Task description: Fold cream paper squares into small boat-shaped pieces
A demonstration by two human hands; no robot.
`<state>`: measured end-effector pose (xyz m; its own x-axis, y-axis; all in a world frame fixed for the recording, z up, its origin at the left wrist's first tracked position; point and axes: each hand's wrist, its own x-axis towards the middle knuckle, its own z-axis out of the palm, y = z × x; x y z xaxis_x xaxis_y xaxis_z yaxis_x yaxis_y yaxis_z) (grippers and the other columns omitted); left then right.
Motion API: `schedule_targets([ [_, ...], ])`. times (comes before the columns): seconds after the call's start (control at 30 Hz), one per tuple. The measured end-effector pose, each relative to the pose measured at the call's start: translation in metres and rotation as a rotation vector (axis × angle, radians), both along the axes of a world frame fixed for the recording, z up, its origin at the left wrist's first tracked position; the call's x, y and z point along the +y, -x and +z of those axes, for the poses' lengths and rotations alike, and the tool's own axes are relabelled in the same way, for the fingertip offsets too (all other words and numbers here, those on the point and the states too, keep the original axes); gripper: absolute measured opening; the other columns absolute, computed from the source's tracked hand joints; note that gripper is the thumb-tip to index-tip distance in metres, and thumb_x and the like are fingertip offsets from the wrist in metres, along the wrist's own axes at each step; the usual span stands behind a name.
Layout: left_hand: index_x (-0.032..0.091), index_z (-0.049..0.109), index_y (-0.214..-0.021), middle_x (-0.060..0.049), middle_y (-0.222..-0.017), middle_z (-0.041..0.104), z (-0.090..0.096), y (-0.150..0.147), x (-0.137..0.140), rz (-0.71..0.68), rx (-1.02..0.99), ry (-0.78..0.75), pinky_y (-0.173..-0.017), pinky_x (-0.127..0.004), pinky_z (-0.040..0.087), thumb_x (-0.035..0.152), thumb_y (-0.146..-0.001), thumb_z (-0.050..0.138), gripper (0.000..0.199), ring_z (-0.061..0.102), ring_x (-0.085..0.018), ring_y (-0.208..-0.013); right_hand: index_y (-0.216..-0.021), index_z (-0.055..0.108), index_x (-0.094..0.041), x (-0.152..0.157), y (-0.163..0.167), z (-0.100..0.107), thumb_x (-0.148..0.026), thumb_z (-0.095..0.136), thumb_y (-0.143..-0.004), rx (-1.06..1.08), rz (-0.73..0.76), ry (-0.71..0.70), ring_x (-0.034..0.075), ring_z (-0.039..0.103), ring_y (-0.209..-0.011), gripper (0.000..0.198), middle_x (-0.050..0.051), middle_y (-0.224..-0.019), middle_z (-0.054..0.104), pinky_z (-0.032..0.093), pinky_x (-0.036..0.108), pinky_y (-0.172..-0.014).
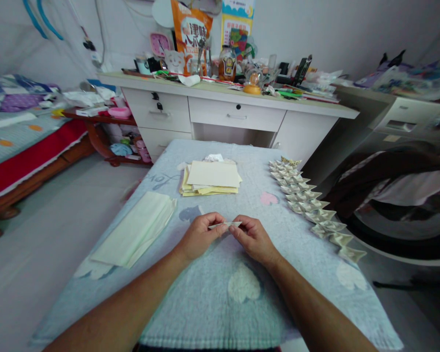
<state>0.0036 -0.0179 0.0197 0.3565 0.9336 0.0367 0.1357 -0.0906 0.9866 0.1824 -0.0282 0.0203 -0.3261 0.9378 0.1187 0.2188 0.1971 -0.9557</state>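
Note:
A small piece of folded paper is pinched between both my hands over the middle of the cloth-covered table. My left hand grips its left end with thumb and fingers, and my right hand grips the right end. The fingers hide part of its shape. Along the table's right side stand rows of folded paper pieces with pointed tips. Beyond my hands lies a stack of cream and yellow paper. Left of my left hand is a pile of long pale sheets.
Behind the table stands a white desk with an orange bag, a jar and many small items on it. A bed is at the left. At the right is a front-loading washing machine with dark cloth at its door.

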Motion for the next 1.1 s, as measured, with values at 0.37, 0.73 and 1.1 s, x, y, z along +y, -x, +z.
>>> schedule_targets([
  [0.37, 0.014, 0.060, -0.070, 0.002, -0.065, 0.054, 0.0002, -0.0008, -0.0003, 0.031, 0.040, -0.031, -0.055, -0.019, 0.037, 0.033, -0.079, 0.063, 0.022, 0.047, -0.010, -0.061, -0.074, 0.059, -0.017, 0.0004, 0.0003, 0.0001, -0.039, 0.056, -0.086, 0.027, -0.048, -0.034, 0.010, 0.040, -0.056, 0.025, -0.003, -0.060, 0.047, 0.033, 0.022, -0.056],
  [0.73, 0.014, 0.060, -0.070, 0.004, -0.062, 0.053, -0.0018, 0.0017, 0.0020, 0.073, 0.032, -0.037, -0.056, -0.021, 0.036, 0.031, -0.080, 0.062, 0.019, 0.047, -0.009, -0.059, -0.078, 0.060, -0.017, 0.0031, -0.0002, -0.0029, -0.048, 0.061, -0.082, 0.120, 0.016, 0.091, 0.010, 0.043, -0.057, 0.031, -0.003, -0.062, 0.050, 0.034, 0.022, -0.055],
  [1.1, 0.015, 0.057, -0.074, 0.005, -0.059, 0.046, -0.0025, 0.0046, 0.0031, 0.055, 0.072, -0.032, -0.052, -0.021, 0.031, 0.037, -0.082, 0.059, 0.023, 0.041, -0.009, -0.055, -0.071, 0.055, -0.017, 0.0044, -0.0066, -0.0011, -0.044, 0.057, -0.085, 0.075, -0.041, 0.036, 0.010, 0.040, -0.056, 0.030, -0.004, -0.059, 0.045, 0.031, 0.022, -0.054],
])
